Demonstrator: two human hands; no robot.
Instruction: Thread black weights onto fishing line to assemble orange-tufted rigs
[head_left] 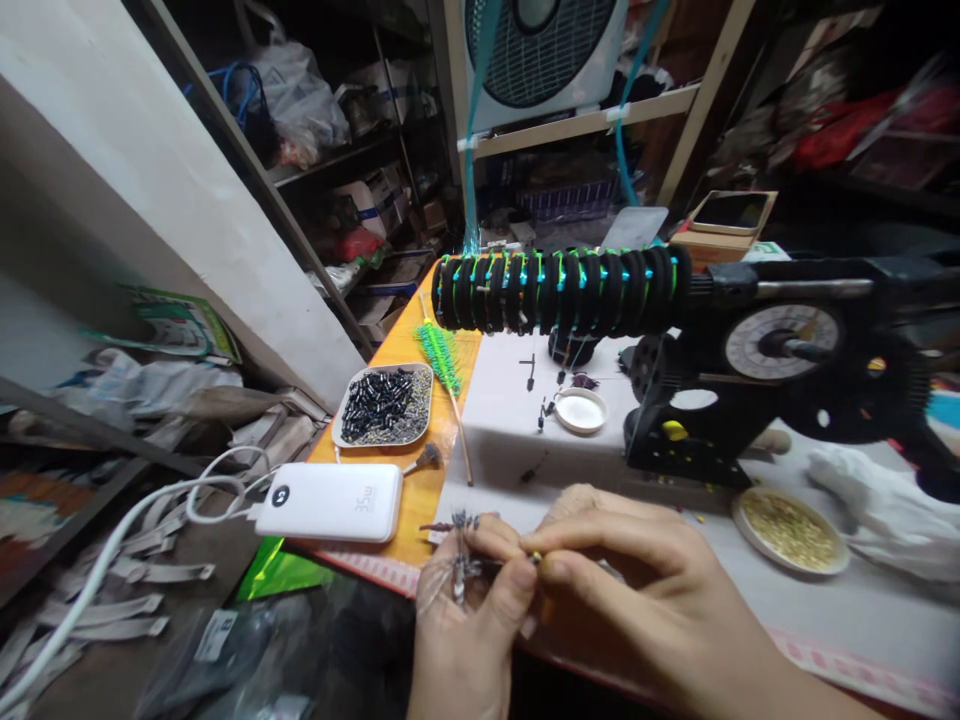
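Near the table's front edge, my left hand (472, 610) and my right hand (645, 565) meet, fingertips pinched together. Between them shows a tiny gold-coloured piece (535, 556), gripped by my right thumb and forefinger. My left thumb and forefinger close on something small at the same spot, mostly hidden by the fingers. A cluster of thin strands with small grey and dark pieces (461, 560) lies across my left fingers. Right of my hands is a white dish (791, 530) of small gold-coloured pieces.
Beyond my hands stands a black machine (772, 340) with a ribbed roller (562, 290) wrapped in coloured threads. At left are a white tray (336, 432) of black cylindrical parts, a power bank (330, 502) with cable, and a green-bristled stick (439, 355). A small white dish (581, 410) sits ahead.
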